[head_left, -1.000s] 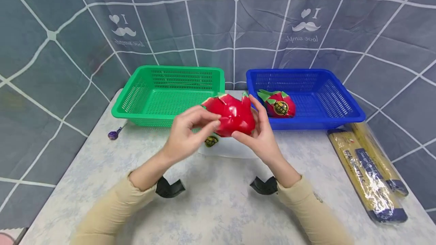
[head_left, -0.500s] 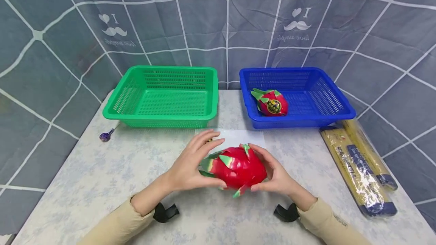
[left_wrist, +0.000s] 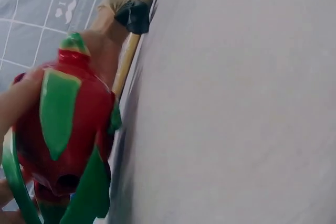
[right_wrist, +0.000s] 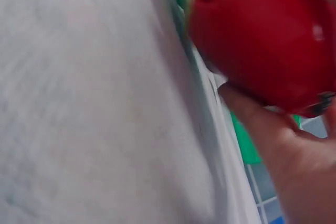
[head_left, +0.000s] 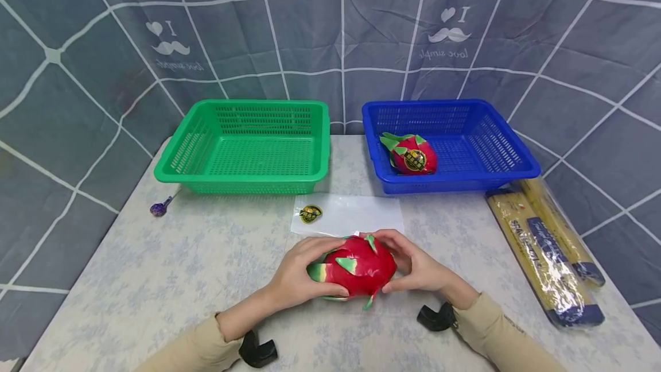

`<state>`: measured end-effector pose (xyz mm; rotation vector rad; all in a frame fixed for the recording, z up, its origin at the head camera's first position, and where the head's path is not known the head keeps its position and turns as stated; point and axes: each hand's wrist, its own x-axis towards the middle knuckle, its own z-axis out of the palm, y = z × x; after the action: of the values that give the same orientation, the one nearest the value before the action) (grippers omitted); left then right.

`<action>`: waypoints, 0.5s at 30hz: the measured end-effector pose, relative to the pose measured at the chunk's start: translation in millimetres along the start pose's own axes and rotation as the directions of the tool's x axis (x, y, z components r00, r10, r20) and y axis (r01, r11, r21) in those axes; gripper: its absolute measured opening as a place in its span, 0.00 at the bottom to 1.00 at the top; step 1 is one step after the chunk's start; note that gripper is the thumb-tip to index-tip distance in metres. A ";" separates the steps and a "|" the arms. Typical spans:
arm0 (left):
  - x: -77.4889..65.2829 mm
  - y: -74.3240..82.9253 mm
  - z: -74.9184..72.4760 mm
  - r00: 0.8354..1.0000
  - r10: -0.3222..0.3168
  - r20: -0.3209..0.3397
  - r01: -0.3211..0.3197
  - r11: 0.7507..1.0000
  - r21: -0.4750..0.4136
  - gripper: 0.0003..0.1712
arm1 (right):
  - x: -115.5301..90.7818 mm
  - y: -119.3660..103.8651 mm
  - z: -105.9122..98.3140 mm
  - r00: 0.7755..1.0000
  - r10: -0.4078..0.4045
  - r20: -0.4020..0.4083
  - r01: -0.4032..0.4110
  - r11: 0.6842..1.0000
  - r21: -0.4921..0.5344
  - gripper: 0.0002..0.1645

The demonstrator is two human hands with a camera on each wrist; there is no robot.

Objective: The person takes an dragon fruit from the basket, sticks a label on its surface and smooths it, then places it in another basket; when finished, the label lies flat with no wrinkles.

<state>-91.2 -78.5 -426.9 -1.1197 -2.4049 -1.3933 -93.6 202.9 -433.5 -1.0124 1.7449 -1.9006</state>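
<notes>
A red dragon fruit (head_left: 361, 266) with green-tipped scales lies lengthwise between my hands, at or just above the table in front of a white sheet (head_left: 356, 214). My left hand (head_left: 299, 274) grips its leafy left end, thumb on the near side and fingers on the far side. Around the rounded right end curl the fingers and thumb of my right hand (head_left: 420, 268). No label shows on the visible side of this fruit. On the sheet's left part is a round black-and-gold sticker (head_left: 310, 214). A second dragon fruit (head_left: 413, 155), bearing a similar sticker, sits in the blue basket (head_left: 459, 183).
A green basket (head_left: 248, 179) stands at the back left, beside the blue one. Near its front left corner lies a purple-wrapped lollipop (head_left: 161, 206). Packs of spaghetti (head_left: 547, 257) lie along the right side. A tile-patterned curtain (head_left: 310, 33) hangs behind.
Both hands have lowered the dragon fruit toward the table, nearer to me, and turned it. My left fingers, earlier bunched at its front, now hold its leafy end. The sheet and sticker are uncovered.
</notes>
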 end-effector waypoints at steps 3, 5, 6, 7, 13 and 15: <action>-1.6 -1.1 1.8 1.000 0.018 -0.014 -0.017 0.999 0.029 0.43 | 0.3 2.0 -0.3 1.000 0.008 0.007 -0.008 1.000 -0.021 0.47; -1.3 -1.5 1.7 1.000 0.017 -0.010 -0.017 0.999 0.030 0.43 | 0.7 1.4 0.0 1.000 0.019 0.011 -0.019 0.999 -0.044 0.48; -1.0 -1.7 1.3 1.000 0.010 -0.001 -0.010 1.000 0.029 0.43 | 0.7 0.4 0.2 0.999 0.035 0.008 -0.035 0.998 -0.060 0.48; -0.7 -1.8 0.6 1.000 0.003 0.011 -0.004 1.000 0.027 0.43 | 0.9 -0.9 0.3 0.999 0.053 0.007 -0.052 0.995 -0.080 0.49; 2.5 -3.2 -10.2 0.993 -0.011 0.121 0.009 1.000 0.015 0.41 | 0.3 -10.0 -1.6 0.988 0.153 0.005 -0.150 0.974 -0.167 0.46; 4.3 -4.3 -15.7 0.988 0.015 0.151 -0.023 0.998 0.051 0.40 | -0.6 -11.7 -3.1 0.986 0.168 -0.004 -0.166 0.970 -0.177 0.43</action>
<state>-100.7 -90.0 -419.1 -1.2742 -2.5092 -1.2738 -93.1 207.4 -422.3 -0.9009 1.9538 -1.6586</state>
